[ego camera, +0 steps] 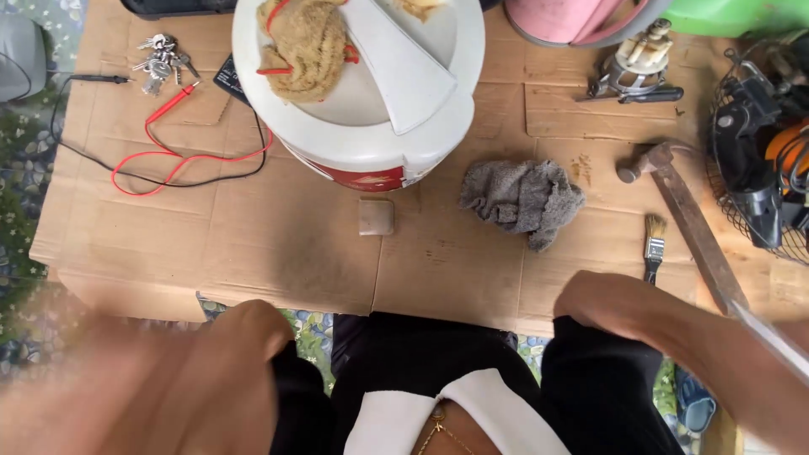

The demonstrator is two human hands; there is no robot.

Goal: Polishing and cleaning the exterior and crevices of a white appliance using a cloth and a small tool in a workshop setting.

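Paintbrush (653,240): one; one grey rag (522,200); hand grips out of view.

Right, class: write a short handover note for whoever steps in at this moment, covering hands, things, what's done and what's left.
Hands: neither is clearly in view, and nothing is seen held.
Things: white round appliance stands on the cardboard. Small brown block lies before it, grey rag to the right, then paintbrush and hammer. Test leads and keys lie left.
Done: tools laid out.
Left: all lie untouched.
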